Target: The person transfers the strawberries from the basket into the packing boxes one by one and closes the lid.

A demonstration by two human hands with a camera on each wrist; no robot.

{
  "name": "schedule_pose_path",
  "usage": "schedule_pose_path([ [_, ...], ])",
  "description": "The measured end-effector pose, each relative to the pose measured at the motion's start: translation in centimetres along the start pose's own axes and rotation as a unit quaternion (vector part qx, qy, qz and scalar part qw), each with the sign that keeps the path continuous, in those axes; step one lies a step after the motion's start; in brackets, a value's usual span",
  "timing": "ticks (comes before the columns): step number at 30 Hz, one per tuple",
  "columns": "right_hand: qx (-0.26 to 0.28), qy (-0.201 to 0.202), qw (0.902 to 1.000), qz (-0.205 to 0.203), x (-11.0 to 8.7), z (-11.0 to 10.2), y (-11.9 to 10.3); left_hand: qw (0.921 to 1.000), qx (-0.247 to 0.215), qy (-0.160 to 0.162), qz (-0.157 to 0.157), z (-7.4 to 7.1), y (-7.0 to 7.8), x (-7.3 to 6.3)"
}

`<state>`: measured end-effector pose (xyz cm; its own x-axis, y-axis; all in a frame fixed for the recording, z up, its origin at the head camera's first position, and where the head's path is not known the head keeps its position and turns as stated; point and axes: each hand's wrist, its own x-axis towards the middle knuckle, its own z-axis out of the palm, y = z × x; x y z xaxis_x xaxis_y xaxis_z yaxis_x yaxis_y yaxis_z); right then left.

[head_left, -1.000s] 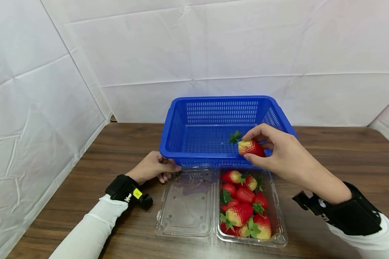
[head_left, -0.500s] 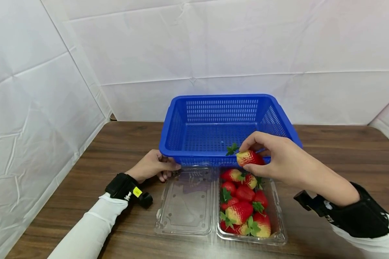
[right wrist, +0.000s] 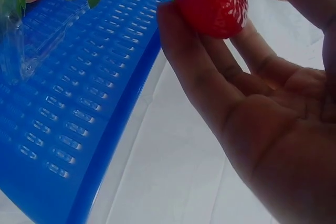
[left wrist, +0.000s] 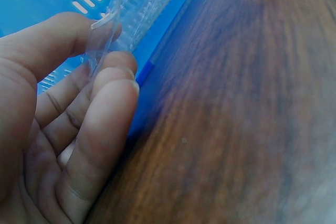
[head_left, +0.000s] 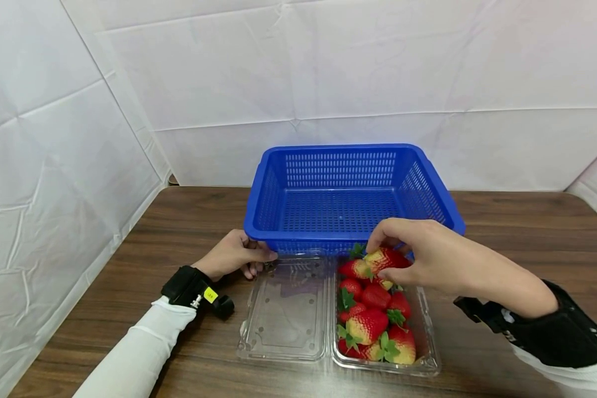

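Note:
Between thumb and fingers my right hand (head_left: 418,251) pinches a red and yellow strawberry (head_left: 388,258) with green leaves, over the far end of a clear plastic clamshell box (head_left: 430,342). In the right wrist view the red body of that strawberry (right wrist: 210,1) shows between the fingertips. Several strawberries (head_left: 375,298) fill the box's right half. My left hand (head_left: 236,255) pinches the far left corner of the clamshell lid (head_left: 288,320), which lies open on the table. The left wrist view shows thumb and fingers on the clear plastic edge (left wrist: 102,38).
A blue plastic basket (head_left: 338,239) stands just behind the box, its near wall close to the clamshell. Both rest on a brown wooden table (head_left: 194,342). White sheeting (head_left: 219,72) hangs behind and at the sides.
My right hand has come down and nearer with the strawberry, from over the basket's near rim to the far end of the box. The left hand stays at the lid corner.

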<state>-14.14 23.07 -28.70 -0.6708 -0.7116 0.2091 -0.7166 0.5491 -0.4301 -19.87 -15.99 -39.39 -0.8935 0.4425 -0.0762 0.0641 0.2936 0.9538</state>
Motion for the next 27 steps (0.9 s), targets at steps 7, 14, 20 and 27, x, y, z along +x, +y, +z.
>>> schedule_pose_path([
  [7, 0.001, -0.036, 0.9993, -0.003, -0.1, 0.1, 0.4, 1.0, 0.001, -0.001, 0.002, 0.0, -0.1, 0.0],
  [14, 0.007, -0.084, 0.9965, -0.005, -0.1, 0.4, 0.8, 1.0, 0.0, -0.001, 0.001, -0.1, -0.1, 0.0],
  [20, -0.001, -0.101, 0.9949, 0.002, -0.1, 0.6, 1.2, 1.0, -0.002, -0.004, 0.0, 0.0, 0.0, 0.0],
  [27, -0.012, -0.102, 0.9947, -0.004, 0.0, 0.7, 1.6, 1.0, 0.003, -0.001, 0.001, 0.0, 0.0, 0.0],
])
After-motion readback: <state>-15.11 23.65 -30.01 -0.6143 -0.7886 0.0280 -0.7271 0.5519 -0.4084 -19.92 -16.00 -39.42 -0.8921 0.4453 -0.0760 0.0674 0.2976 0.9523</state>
